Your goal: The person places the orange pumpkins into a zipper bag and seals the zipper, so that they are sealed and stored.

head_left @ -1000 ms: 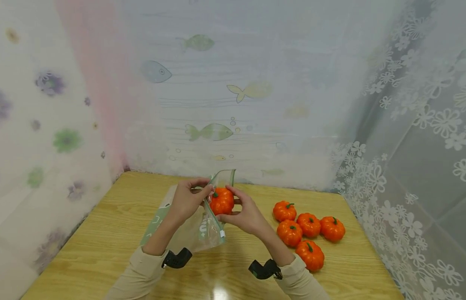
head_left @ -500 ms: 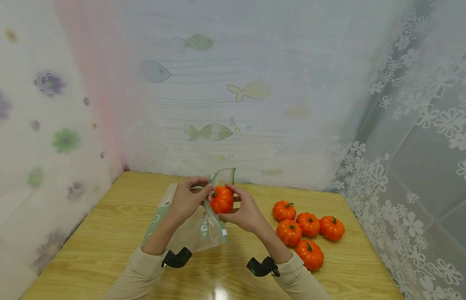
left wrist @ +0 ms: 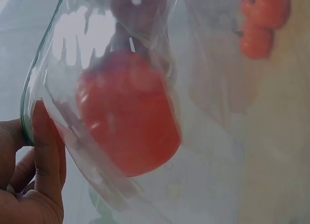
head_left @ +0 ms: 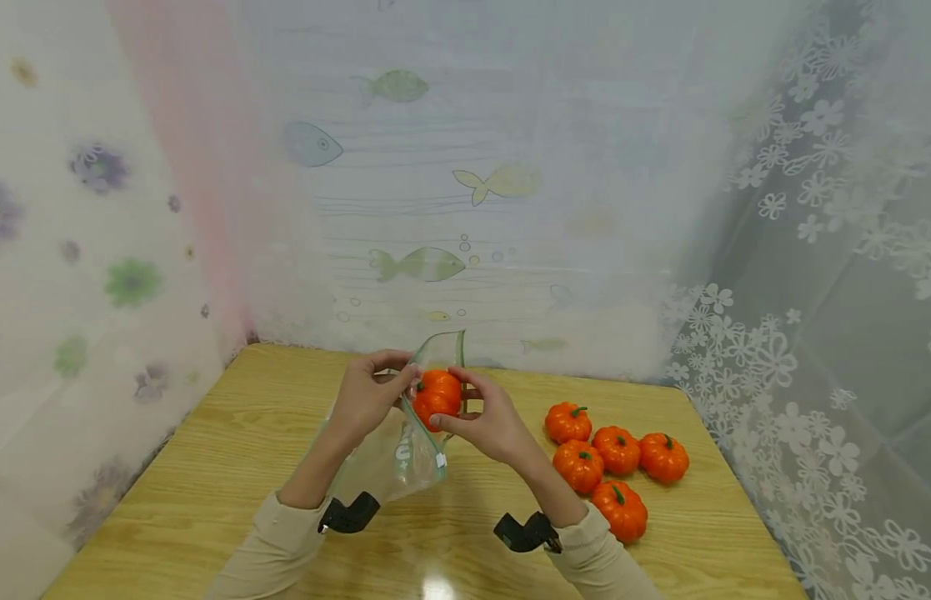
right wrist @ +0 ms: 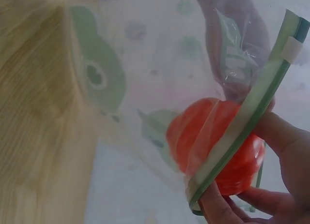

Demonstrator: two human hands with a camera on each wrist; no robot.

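A clear zip bag point(head_left: 386, 454) with a green-edged mouth and a white slider hangs between the two hands. The left hand point(head_left: 369, 400) pinches the bag's edge at its mouth between thumb and fingers. At the opening, the right hand point(head_left: 489, 419) grips an orange pumpkin point(head_left: 438, 398) from its right side. In the right wrist view the pumpkin point(right wrist: 213, 137) lies partly behind the green zip strip, with right fingers point(right wrist: 218, 204) around it. Through the plastic in the left wrist view, the pumpkin point(left wrist: 128, 117) looks blurred.
Several more orange pumpkins point(head_left: 579, 467) with green stems stand grouped on the wooden table point(head_left: 510, 533), right of the right hand. Behind the table hangs a fish-patterned curtain point(head_left: 510, 250); more patterned sheets flank both sides.
The pumpkin has shifted slightly left, further into the bag's mouth, with the right hand. The left hand has moved a little left, and the bag's upper corner has risen slightly.
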